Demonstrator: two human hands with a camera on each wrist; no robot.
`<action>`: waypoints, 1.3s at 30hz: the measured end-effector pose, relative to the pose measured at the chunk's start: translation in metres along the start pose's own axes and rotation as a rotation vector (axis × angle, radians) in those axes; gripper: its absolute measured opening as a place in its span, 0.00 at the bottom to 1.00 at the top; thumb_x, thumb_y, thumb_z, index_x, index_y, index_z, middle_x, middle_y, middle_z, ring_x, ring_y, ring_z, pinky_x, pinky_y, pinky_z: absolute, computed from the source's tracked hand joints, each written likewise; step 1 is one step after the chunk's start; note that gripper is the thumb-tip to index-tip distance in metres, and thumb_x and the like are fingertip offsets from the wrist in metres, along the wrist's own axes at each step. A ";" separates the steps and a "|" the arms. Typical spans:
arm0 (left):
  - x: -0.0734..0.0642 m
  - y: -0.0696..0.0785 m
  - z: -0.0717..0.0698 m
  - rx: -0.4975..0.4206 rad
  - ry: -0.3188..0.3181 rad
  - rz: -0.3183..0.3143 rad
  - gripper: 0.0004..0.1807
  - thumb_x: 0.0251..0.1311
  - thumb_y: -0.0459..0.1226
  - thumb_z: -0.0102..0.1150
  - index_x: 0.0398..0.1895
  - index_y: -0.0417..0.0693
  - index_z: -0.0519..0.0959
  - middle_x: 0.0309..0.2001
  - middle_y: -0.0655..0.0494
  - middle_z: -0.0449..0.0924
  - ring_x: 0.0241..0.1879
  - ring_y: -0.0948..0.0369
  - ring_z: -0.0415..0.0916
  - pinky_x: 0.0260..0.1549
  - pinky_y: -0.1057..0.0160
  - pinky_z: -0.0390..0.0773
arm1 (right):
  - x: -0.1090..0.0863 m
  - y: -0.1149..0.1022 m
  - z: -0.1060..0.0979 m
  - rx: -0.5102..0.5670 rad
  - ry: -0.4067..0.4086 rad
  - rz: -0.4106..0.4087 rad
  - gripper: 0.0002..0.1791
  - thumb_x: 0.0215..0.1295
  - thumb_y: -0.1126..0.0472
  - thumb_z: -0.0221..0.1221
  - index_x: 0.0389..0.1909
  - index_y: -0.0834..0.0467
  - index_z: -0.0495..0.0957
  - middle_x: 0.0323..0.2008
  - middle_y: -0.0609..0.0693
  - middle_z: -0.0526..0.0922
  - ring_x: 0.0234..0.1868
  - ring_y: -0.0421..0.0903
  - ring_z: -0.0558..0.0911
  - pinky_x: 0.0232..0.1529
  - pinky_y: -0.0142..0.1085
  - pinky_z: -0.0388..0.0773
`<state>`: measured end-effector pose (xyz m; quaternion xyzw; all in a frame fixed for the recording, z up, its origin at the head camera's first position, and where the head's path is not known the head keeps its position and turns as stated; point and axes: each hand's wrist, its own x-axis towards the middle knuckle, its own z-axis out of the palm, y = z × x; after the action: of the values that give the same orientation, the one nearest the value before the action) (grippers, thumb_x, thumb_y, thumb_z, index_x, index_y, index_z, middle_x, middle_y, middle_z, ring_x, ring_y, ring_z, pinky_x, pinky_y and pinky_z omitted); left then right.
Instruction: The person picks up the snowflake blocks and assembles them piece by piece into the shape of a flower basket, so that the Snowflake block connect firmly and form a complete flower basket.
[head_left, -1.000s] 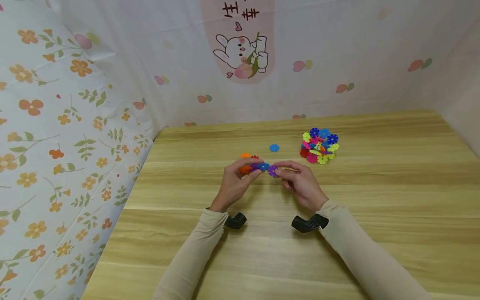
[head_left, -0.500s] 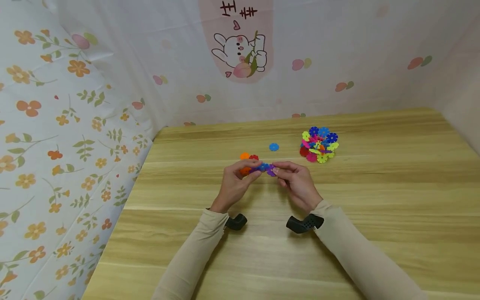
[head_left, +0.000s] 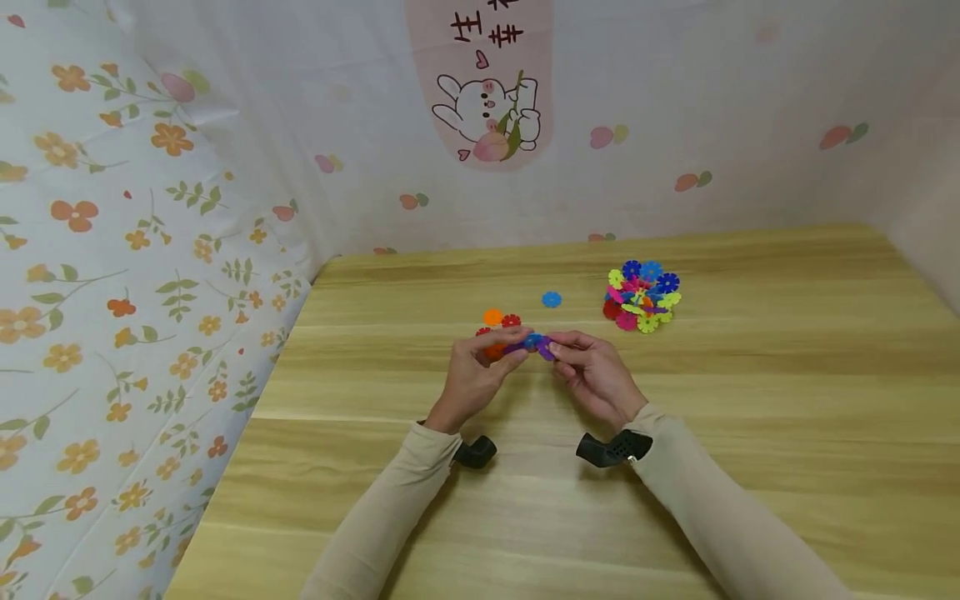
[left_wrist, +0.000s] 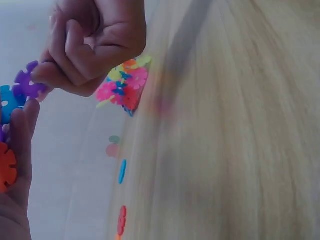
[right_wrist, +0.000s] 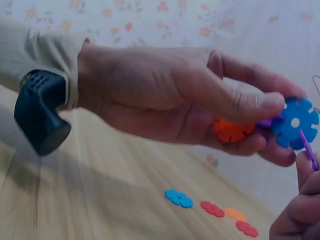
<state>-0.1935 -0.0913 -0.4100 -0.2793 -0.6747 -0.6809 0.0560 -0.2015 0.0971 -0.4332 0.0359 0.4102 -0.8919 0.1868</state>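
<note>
My left hand (head_left: 474, 379) pinches a short chain of flower-shaped plastic snowflake discs between thumb and fingers. In it an orange disc (right_wrist: 234, 131), a purple disc mostly hidden by the fingers, and a blue disc (right_wrist: 296, 122) show. My right hand (head_left: 600, 382) pinches another purple disc (left_wrist: 29, 86) between thumb and forefinger. In the right wrist view this purple disc stands edge-on against the face of the blue disc, at one of its slots. Both hands are raised over the table, fingertips close together.
Behind the hands, a loose blue disc (head_left: 552, 299), an orange disc (head_left: 492, 317) and two red discs, one of them the nearer red disc (right_wrist: 246, 228), lie on the wooden table (head_left: 787, 392). A multicoloured cluster of joined discs (head_left: 641, 297) stands back right. Patterned cloth (head_left: 360, 100) hangs behind.
My right hand has moved left, bringing its purple disc from a small gap up against the blue one. The purple disc has turned more edge-on. My left hand stays almost in place.
</note>
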 end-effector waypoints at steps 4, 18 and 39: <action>-0.002 0.000 0.002 0.016 0.007 -0.006 0.11 0.53 0.18 0.56 0.41 0.21 0.77 0.45 0.33 0.78 0.51 0.50 0.75 0.43 0.55 0.77 | -0.001 0.001 0.000 -0.014 0.007 -0.007 0.09 0.67 0.73 0.49 0.38 0.63 0.78 0.31 0.52 0.77 0.19 0.38 0.68 0.24 0.28 0.69; -0.002 0.000 0.004 0.021 0.001 -0.089 0.13 0.57 0.23 0.56 0.46 0.26 0.77 0.49 0.38 0.77 0.39 0.48 0.80 0.38 0.52 0.79 | -0.003 0.004 0.005 0.007 0.021 -0.050 0.10 0.67 0.73 0.49 0.34 0.63 0.79 0.29 0.52 0.78 0.20 0.38 0.70 0.22 0.26 0.70; 0.012 0.019 -0.011 0.401 -0.135 0.017 0.18 0.51 0.29 0.66 0.46 0.34 0.76 0.42 0.43 0.80 0.38 0.54 0.79 0.36 0.56 0.79 | 0.009 -0.004 0.010 -0.534 -0.077 -0.173 0.15 0.66 0.65 0.55 0.50 0.68 0.72 0.27 0.54 0.81 0.24 0.43 0.78 0.31 0.36 0.80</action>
<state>-0.1981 -0.1000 -0.3875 -0.3131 -0.7967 -0.5121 0.0709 -0.2103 0.0888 -0.4255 -0.0835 0.6247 -0.7657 0.1284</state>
